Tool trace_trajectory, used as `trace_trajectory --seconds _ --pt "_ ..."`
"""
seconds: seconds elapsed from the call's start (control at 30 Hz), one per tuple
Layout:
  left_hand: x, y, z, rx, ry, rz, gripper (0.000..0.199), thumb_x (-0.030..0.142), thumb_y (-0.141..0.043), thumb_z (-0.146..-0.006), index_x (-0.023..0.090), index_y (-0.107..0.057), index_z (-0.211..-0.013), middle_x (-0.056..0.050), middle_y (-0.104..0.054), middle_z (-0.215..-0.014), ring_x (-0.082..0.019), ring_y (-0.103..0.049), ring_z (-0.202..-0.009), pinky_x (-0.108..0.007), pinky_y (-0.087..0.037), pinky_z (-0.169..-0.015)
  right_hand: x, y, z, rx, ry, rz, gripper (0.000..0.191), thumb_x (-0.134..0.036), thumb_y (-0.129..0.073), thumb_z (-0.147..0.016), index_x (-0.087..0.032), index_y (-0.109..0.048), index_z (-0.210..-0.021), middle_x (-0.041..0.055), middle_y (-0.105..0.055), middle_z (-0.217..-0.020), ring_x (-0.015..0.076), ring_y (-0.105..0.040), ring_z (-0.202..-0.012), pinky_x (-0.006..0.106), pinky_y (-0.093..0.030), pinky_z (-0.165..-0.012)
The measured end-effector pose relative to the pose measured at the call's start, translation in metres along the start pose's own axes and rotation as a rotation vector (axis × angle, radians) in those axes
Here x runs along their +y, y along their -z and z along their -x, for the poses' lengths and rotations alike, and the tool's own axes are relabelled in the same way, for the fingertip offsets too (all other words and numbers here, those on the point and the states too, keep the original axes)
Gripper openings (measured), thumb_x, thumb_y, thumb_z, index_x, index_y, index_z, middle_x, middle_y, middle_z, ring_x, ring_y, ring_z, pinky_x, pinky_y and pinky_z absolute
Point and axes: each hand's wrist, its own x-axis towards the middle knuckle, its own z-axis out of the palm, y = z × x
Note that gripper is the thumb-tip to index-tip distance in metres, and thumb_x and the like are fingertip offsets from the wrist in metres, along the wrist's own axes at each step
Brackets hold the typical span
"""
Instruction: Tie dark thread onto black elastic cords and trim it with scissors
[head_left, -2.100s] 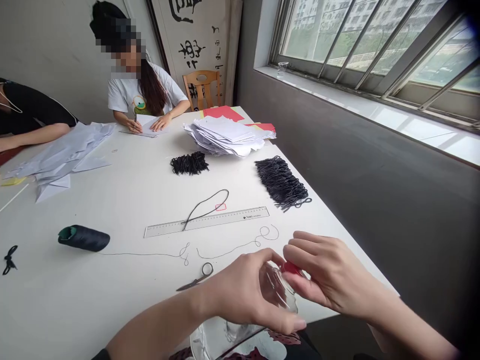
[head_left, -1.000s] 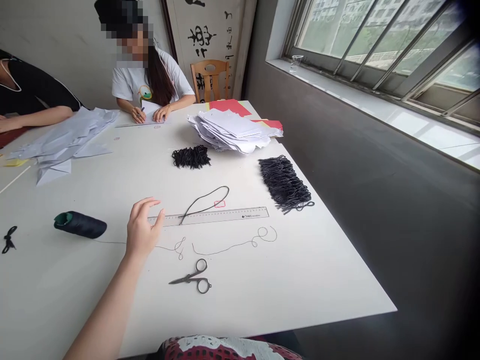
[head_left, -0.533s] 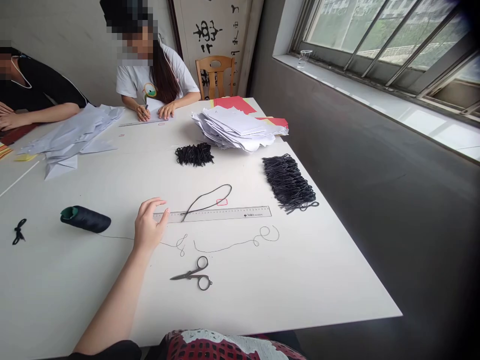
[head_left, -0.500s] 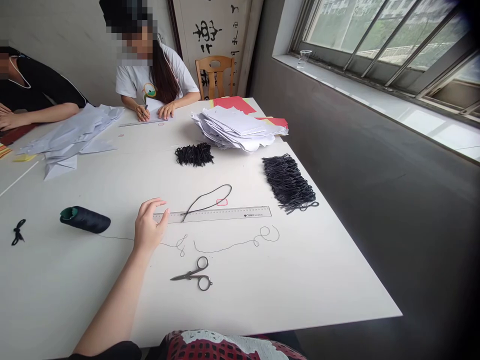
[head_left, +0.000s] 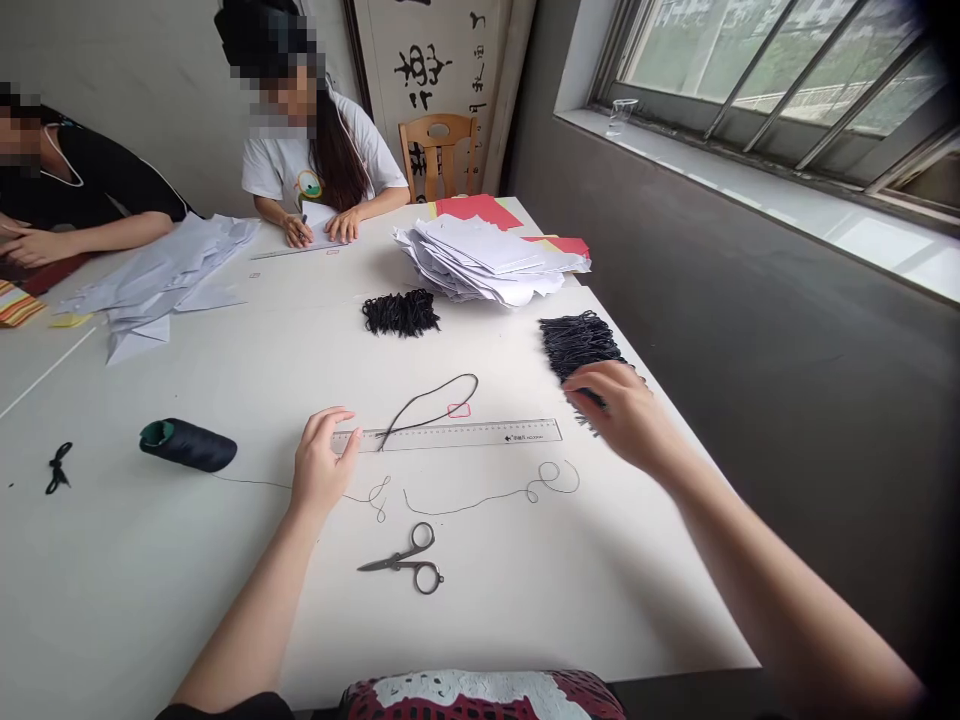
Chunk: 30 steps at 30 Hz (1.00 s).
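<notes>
Head view: the left hand (head_left: pixel 319 472) is at the ruler (head_left: pixel 487 437), thumb and fingers parted; the right hand (head_left: pixel 624 415) reaches over the bundle (head_left: pixel 576 338), fingers bent, a pinch impossible to confirm; a cord (head_left: pixel 477 386) lies looped across the ruler, scissors (head_left: pixel 397 563) nearer; gripping those close-packed strands would call for precise fingertips.

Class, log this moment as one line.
left hand: at ruler, left end | right hand: over larger cord pile | scissors, spool: on table
</notes>
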Motion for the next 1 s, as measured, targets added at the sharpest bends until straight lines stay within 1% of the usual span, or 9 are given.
trace_trajectory --seconds 0.03,0.1,0.2,0.37,0.5,0.6,0.77,0.87,1.0 --pt "0.0 0.0 0.001 -0.01 0.004 0.007 0.025 0.035 -0.053 -0.089 0.019 -0.063 -0.106 -0.01 -0.062 -0.12 -0.026 -0.059 -0.116 -0.038 -0.05 -0.094 0.0 -0.015 -0.013 -0.061 -0.038 0.071 0.006 -0.022 -0.061 -0.09 -0.019 -0.066 -0.089 0.0107 -0.062 -0.106 0.0245 -0.055 -0.108 0.042 -0.043 -0.098" --pt "-0.001 0.001 0.002 -0.018 0.005 0.018 0.025 0.035 -0.053 -0.09 0.019 -0.063 -0.106 -0.01 -0.062 -0.12 -0.026 -0.058 -0.116 -0.038 -0.051 -0.09 -0.003 -0.05 -0.04 -0.21 -0.131 0.145 0.011 -0.023 -0.058 -0.09 -0.019 -0.065 -0.098 0.0113 -0.06 -0.11 0.0242 -0.058 -0.102 0.039 -0.046 -0.092" --pt "0.0 0.002 0.003 -0.022 0.008 0.026 0.025 0.034 -0.053 -0.09 0.019 -0.063 -0.107 -0.01 -0.061 -0.121 -0.026 -0.058 -0.118 -0.036 -0.053 -0.085 -0.007 -0.096 -0.071 -0.24 -0.259 0.222 0.019 -0.024 -0.053 -0.092 -0.015 -0.059 -0.108 0.0164 -0.055 -0.12 0.0292 -0.053 -0.113 0.042 -0.045 -0.093" --pt "-0.003 0.004 0.001 -0.031 0.028 0.034 0.025 0.034 -0.053 -0.09 0.019 -0.063 -0.108 -0.012 -0.061 -0.122 -0.027 -0.057 -0.119 -0.035 -0.055 -0.077 -0.008 -0.123 -0.086 -0.258 -0.403 0.284 0.014 -0.024 -0.05 -0.092 -0.014 -0.057 -0.099 0.0202 -0.054 -0.119 0.033 -0.05 -0.115 0.046 -0.042 -0.094" --pt "-0.008 0.005 0.0 -0.006 -0.004 0.034 0.023 0.032 -0.053 -0.091 0.02 -0.063 -0.106 -0.011 -0.062 -0.12 -0.026 -0.059 -0.117 -0.039 -0.052 -0.091 -0.013 -0.116 -0.084 -0.289 -0.373 0.238 0.013 -0.017 -0.045 -0.093 -0.014 -0.056 -0.088 0.0217 -0.058 -0.116 0.0308 -0.053 -0.112 0.043 -0.042 -0.092" --pt "-0.005 0.012 -0.009 0.08 -0.069 0.043 0.021 0.031 -0.054 -0.091 0.019 -0.064 -0.105 -0.01 -0.064 -0.118 -0.024 -0.06 -0.114 -0.04 -0.048 -0.099 -0.029 -0.096 -0.083 -0.343 -0.306 0.125 0.011 -0.017 -0.047 -0.093 -0.015 -0.055 -0.087 0.016 -0.066 -0.104 0.0236 -0.062 -0.096 0.035 -0.047 -0.081" --pt "0.032 0.03 -0.046 0.109 -0.14 0.265 0.026 0.032 -0.055 -0.092 0.018 -0.064 -0.111 -0.01 -0.064 -0.122 -0.023 -0.056 -0.121 -0.038 -0.046 -0.103 -0.077 -0.052 -0.075 -0.362 -0.061 -0.235 0.006 -0.023 -0.055 -0.092 -0.019 -0.055 -0.087 0.0027 -0.072 -0.087 0.0145 -0.068 -0.085 0.03 -0.051 -0.082" --pt "0.067 0.026 -0.07 -0.075 -0.152 0.632 0.036 0.039 -0.051 -0.095 0.018 -0.06 -0.123 -0.01 -0.06 -0.133 -0.023 -0.051 -0.129 -0.039 -0.038 -0.111 -0.104 -0.037 -0.067 -0.357 0.064 -0.482 0.011 -0.028 -0.061 -0.089 -0.018 -0.059 -0.093 0.0036 -0.073 -0.082 0.0165 -0.07 -0.082 0.033 -0.054 -0.078" --pt "0.103 -0.001 -0.08 -0.597 -0.07 1.163 0.052 0.056 -0.037 -0.096 0.017 -0.064 -0.117 -0.012 -0.069 -0.116 -0.025 -0.062 -0.114 -0.043 -0.043 -0.104 -0.118 -0.033 -0.061 -0.274 0.096 -0.593 0.017 -0.034 -0.065 -0.088 -0.017 -0.062 -0.092 0.0045 -0.072 -0.084 0.0167 -0.069 -0.08 0.032 -0.056 -0.072"
